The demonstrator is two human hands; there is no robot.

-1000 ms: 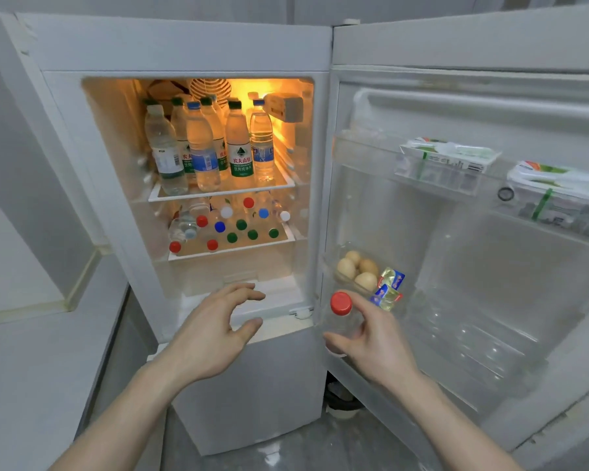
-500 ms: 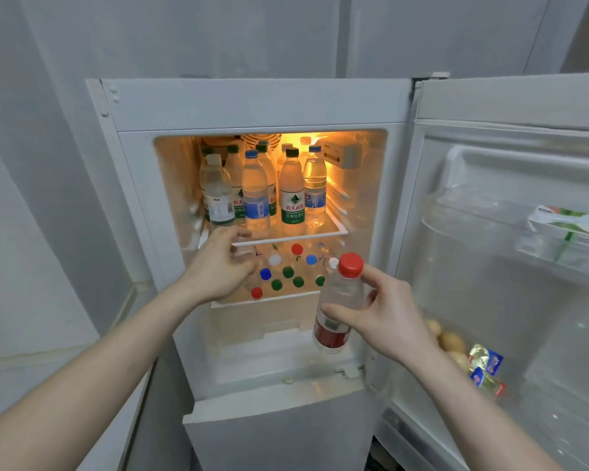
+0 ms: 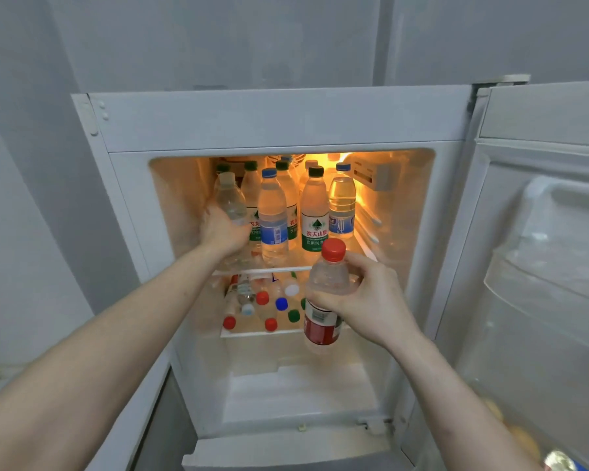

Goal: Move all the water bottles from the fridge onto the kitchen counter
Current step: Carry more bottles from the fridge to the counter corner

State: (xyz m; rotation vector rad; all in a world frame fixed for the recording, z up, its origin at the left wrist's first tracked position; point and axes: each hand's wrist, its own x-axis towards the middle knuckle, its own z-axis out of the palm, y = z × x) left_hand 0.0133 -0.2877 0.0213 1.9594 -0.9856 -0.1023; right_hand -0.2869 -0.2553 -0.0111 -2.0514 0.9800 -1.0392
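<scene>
My left hand (image 3: 223, 229) wraps the white-capped bottle (image 3: 231, 198) at the left of the fridge's (image 3: 279, 120) top shelf, among the other bottles (image 3: 315, 212). My right hand (image 3: 368, 300) grasps the red-capped bottle (image 3: 325, 294), already out front. I'm mid-unloading; next I'd lift the left one clear without toppling its neighbours.

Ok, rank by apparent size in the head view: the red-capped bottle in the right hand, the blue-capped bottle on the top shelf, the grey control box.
1. Red-capped bottle, though it is nearest the camera.
2. Blue-capped bottle.
3. Grey control box.
</scene>
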